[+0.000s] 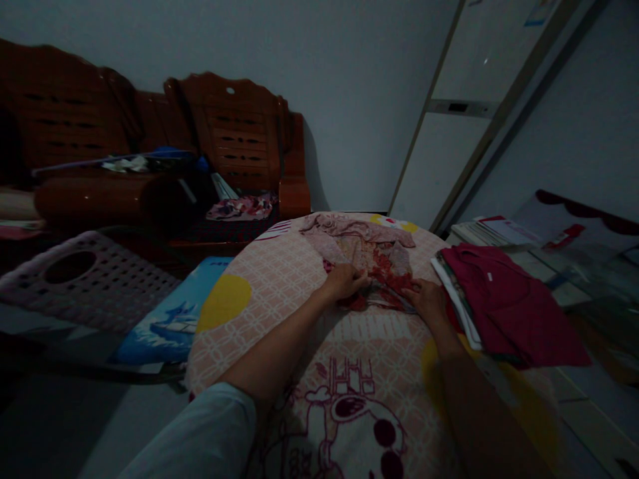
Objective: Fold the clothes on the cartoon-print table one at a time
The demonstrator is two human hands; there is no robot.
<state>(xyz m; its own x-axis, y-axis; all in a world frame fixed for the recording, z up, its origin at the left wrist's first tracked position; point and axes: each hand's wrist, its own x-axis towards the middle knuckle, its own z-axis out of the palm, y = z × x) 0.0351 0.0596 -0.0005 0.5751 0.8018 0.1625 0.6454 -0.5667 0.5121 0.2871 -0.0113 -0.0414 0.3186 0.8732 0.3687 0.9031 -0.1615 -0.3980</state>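
Observation:
A patterned pink and red garment (pixel 367 249) lies crumpled on a round table covered with a pink checked cartoon cloth (pixel 279 286). My left hand (pixel 344 279) pinches the garment's near left edge, fingers closed on the fabric. My right hand (pixel 426 299) grips the garment's near right edge, fingers curled on it. Both hands rest on the table top, about a hand's width apart.
A folded dark red garment (pixel 504 306) lies on a stack of folded pieces at the table's right. A perforated plastic stool (pixel 84 276) and a blue printed cushion (pixel 174 313) sit left. A wooden sofa (pixel 150 146) with clutter stands behind. A glass table (pixel 589 279) is at right.

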